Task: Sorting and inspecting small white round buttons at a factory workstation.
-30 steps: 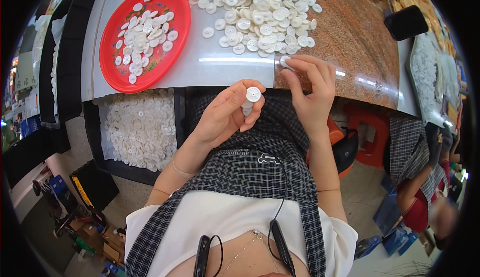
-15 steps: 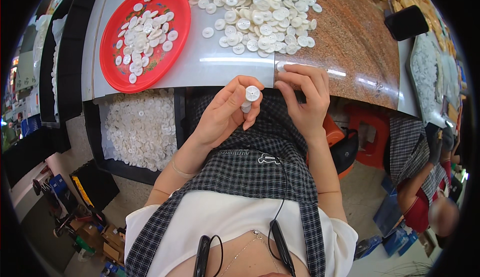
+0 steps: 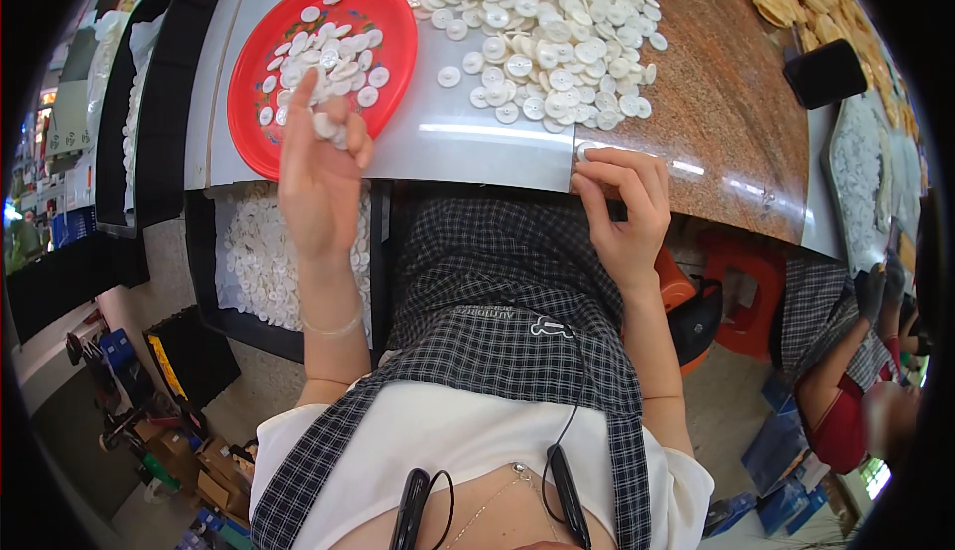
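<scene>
My left hand (image 3: 323, 177) is over the near edge of the round red plate (image 3: 244, 132), its index finger stretched out. A few small white plastic gears (image 3: 326, 126) are held in its curled fingers. On the plate lies a loose heap of similar white gears (image 3: 373, 77). At the table's near edge, my right hand (image 3: 634, 207) has thumb and fingertips closed on a single white gear (image 3: 583, 153), mostly hidden by the fingers. A large pile of white gears (image 3: 557, 53) spreads over the table (image 3: 477, 157) beyond my hands.
Below the table edge at left, a black drawer-like bin (image 3: 204, 281) holds many white gears. A black phone-like object (image 3: 826, 73) stands at the right, near yellowish parts (image 3: 786, 3). An orange stool (image 3: 741, 291) and another person's arm (image 3: 831, 366) are at right.
My left hand has moved left and away from me, from near my right hand to the red plate, carrying gears. My right hand stays by the table edge, fingers on the gear there.
</scene>
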{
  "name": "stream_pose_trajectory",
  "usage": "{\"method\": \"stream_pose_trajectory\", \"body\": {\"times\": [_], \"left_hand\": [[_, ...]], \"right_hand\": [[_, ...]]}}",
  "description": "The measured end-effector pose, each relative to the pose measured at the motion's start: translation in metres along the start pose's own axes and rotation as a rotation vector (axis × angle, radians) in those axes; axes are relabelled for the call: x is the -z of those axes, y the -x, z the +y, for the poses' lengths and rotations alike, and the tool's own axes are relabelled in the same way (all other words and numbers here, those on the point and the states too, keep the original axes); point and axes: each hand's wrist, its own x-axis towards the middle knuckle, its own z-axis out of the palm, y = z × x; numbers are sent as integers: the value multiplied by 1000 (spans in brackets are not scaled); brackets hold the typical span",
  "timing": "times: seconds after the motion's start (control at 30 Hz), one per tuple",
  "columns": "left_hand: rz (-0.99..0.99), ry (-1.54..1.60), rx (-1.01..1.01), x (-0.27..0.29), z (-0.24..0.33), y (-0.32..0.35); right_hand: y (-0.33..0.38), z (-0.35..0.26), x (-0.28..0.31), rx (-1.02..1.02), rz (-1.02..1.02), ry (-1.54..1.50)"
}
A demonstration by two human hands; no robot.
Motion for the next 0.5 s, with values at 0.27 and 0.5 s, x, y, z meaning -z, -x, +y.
{"method": "stream_pose_trajectory", "body": {"times": [0.27,0.5], "left_hand": [[-97,325,161,1,-18,6],[-227,341,249,-20,-30,21]], "right_hand": [[-3,-4,-1,13,-12,-2],[-3,-3,-5,-4,5,-30]]}}
